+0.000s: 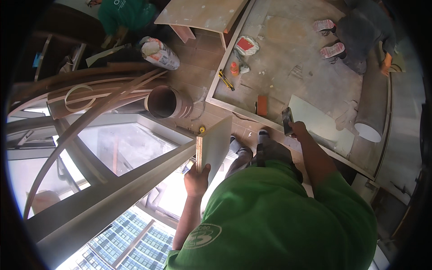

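Note:
My left hand [196,181] is closed round the lower end of a pale panel [218,143], its thumb on the face and its bare plywood edge turned up. The panel stands on edge beside a long window frame beam. My right hand [298,129] grips a small dark rectangular block [286,118] over the near edge of the worktable [288,76]. Whether it is a sanding block I cannot tell. A pale sheet [319,121] lies on the table beside this hand. Close by is an orange-brown block [262,105].
On the table are a yellow utility knife [226,80], an orange bottle [234,68] and a cardboard tube [373,108]. A bucket [167,102], a sack [159,53] and long wooden strips [103,94] lie left. Two other people [123,15] are at the far side. A window frame [135,175] stands at left.

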Motion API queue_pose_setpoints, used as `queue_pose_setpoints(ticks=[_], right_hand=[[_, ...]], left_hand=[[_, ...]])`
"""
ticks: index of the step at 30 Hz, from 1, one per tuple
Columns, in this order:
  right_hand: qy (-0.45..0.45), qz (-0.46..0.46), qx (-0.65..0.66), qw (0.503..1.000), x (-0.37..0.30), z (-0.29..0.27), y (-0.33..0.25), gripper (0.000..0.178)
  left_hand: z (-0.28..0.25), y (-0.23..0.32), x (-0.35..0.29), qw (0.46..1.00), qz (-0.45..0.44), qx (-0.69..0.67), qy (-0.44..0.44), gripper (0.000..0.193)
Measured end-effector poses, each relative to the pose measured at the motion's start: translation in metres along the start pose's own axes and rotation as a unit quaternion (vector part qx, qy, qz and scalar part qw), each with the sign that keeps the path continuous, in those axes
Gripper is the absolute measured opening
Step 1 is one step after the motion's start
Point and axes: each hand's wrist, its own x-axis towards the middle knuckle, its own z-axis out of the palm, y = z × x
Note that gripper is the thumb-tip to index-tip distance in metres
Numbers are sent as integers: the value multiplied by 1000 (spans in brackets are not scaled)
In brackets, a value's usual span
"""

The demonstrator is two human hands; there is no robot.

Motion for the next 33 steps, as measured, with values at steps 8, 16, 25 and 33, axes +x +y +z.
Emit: queue_pose_setpoints(ticks=[8, 16, 25, 33], right_hand=[[-50, 33, -17, 998, 34, 86, -107, 28], [-112, -21, -215, 970, 100, 117, -87, 48], [-358, -74, -221, 904, 54, 110, -147, 65], [-510, -139, 245, 812, 26, 105, -269, 86]], left_hand=[[-2, -7, 1, 995, -88, -21, 47, 34], [-25, 49, -15, 988, -142, 2, 64, 34], [-83, 149, -59, 995, -60, -20, 80, 39], [-139, 179, -76, 957, 243, -67, 146, 38]])
